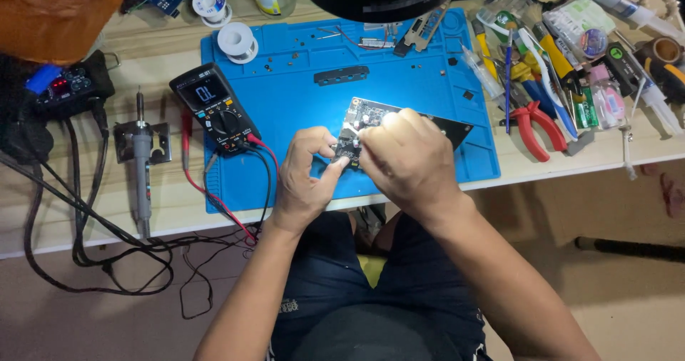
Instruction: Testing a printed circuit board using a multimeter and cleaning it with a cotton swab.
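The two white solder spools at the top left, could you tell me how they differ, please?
The larger white solder spool lies on the blue silicone work mat; the smaller white solder spool lies off it, on the pale wooden bench. The larger sits nearer the black multimeter. Both lie flat.

You've a multimeter (pixel 214 109) left on the blue mat (pixel 300 75), solder spools (pixel 237 42) behind, red pliers (pixel 534 127) right.

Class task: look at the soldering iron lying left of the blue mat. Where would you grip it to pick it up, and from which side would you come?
Grip the soldering iron on its long dark handle, below the metal stand, coming down from above with fingers across its width. It lies flat, tip pointing away from the person, so the handle is the nearer, thicker part. Its cable trails off the near end and probably drags.
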